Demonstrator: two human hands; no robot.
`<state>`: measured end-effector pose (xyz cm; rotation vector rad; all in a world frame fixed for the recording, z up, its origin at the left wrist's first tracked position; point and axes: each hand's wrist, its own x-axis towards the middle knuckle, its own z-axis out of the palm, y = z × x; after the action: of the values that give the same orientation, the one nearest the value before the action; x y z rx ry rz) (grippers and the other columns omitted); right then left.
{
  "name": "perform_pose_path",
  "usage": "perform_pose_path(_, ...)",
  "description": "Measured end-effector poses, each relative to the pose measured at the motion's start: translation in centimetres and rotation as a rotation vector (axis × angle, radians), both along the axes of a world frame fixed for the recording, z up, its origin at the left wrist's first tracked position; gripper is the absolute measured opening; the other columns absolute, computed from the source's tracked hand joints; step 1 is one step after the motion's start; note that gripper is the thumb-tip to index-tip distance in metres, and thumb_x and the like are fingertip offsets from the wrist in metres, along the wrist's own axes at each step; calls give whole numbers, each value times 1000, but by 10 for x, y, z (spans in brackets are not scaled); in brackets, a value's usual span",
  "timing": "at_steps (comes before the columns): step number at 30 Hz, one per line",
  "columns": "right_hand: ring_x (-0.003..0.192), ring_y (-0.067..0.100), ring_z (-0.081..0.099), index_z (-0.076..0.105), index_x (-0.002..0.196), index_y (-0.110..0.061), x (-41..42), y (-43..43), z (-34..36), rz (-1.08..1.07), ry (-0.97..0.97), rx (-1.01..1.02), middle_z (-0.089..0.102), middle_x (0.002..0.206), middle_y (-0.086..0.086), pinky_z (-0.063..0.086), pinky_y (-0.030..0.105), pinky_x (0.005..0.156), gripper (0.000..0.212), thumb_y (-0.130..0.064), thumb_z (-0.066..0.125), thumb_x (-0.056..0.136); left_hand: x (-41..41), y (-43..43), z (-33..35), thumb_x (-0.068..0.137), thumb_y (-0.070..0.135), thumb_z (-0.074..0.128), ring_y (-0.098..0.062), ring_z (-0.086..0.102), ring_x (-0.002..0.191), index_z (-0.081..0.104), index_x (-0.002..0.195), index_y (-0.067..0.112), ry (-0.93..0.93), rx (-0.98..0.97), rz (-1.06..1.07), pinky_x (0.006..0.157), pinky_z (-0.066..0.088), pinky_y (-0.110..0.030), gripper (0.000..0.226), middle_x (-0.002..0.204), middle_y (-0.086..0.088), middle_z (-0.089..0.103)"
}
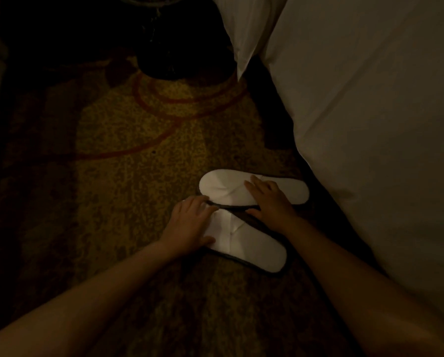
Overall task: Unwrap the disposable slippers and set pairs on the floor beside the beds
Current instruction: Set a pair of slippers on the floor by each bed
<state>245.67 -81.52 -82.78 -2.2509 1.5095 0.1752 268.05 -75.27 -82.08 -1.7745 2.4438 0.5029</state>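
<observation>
Two white disposable slippers with dark soles lie side by side on the carpet, toes pointing left. The far slipper (223, 188) is nearer the bed; the near slipper (254, 249) lies angled below it. My left hand (190, 222) rests flat on the toe part of the near slipper, fingers spread. My right hand (270, 202) lies flat across the middle of the far slipper, thumb reaching toward the near one. Neither hand grips anything. No wrapper is visible.
The bed (370, 112) with white bedding fills the right side, its edge just beyond the slippers. A dark round base of some furniture (174, 52) stands at the top centre. Patterned yellow-brown carpet (128, 155) spreads to the left, dim at the edges.
</observation>
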Motion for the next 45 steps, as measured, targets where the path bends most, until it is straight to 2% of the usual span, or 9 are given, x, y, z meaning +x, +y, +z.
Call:
perform_pose_path(3, 143, 30, 8, 6, 150, -21, -17, -1, 2, -94, 0, -6, 1, 160, 6, 11, 46, 118, 84, -44, 57, 87, 14, -17, -6, 72, 66, 59, -30, -3, 146, 7, 148, 32, -141, 105, -135, 116, -3, -53, 98, 160, -8, -2)
perform_pose_path(8, 145, 34, -1, -3, 150, -24, -42, -14, 2, -101, 124, 28, -7, 160, 8, 6, 49, 118, 96, -53, 59, 83, 17, -25, -6, 64, 68, 66, -37, -11, 145, -17, 145, 39, -202, 273, -183, 116, 5, -61, 119, 156, -8, -25)
perform_pose_path(16, 143, 29, 9, 8, 150, -21, -42, -41, -2, -36, -35, 65, 10, 158, 7, 11, 46, 119, 103, -48, 72, 74, -5, 25, -7, 64, 78, 54, -35, 5, 144, -24, 142, 37, -112, 131, -110, 117, 6, -48, 117, 158, -16, -6)
perform_pose_path(24, 145, 26, 5, 6, 150, -20, -12, -66, -6, 90, -106, 76, 8, 159, 6, 4, 43, 118, 104, -44, 73, 74, -32, 44, -12, 68, 78, 49, -35, -2, 144, -19, 146, 28, -104, 122, -8, 117, -2, -49, 114, 157, -18, -6)
perform_pose_path(33, 147, 23, 1, 1, 150, -18, -13, -69, -8, 121, -114, 93, 4, 159, 6, -1, 42, 119, 106, -46, 71, 75, -42, 58, -25, 65, 82, 47, -32, 2, 144, -18, 146, 25, -96, 138, 127, 117, 1, -45, 118, 157, -15, -1)
perform_pose_path(36, 146, 22, 9, 7, 150, -16, -18, -59, 3, -33, -295, 109, 7, 159, 6, 7, 39, 120, 93, -39, 67, 82, -44, 57, -24, 64, 83, 46, -33, 4, 143, -16, 147, 23, -116, 138, 143, 117, 5, -47, 120, 156, -15, 2)
perform_pose_path(39, 134, 27, 36, 35, 142, -7, -29, -36, 10, -397, -526, 10, 35, 149, 15, 29, 40, 114, 54, -19, 54, 94, -45, 59, -23, 63, 84, 44, -33, 6, 143, -15, 147, 21, -143, 137, 161, 117, 9, -47, 121, 156, -15, 3)
perform_pose_path(41, 118, 34, 50, 52, 125, 3, -39, -14, 10, -682, -620, 9, 52, 130, 22, 40, 39, 105, 31, -9, 45, 97, -45, 60, -22, 62, 85, 45, -32, 7, 143, -15, 147, 21, -144, 135, 169, 116, 10, -48, 122, 157, -15, 3)
perform_pose_path(45, 101, 43, 56, 54, 104, 16, -62, 24, 2, -879, -504, 94, 58, 109, 32, 47, 38, 84, 27, -6, 40, 97, -46, 61, -18, 61, 85, 45, -33, 6, 144, -16, 147, 21, -149, 142, 192, 114, 13, -51, 124, 157, -16, -1)
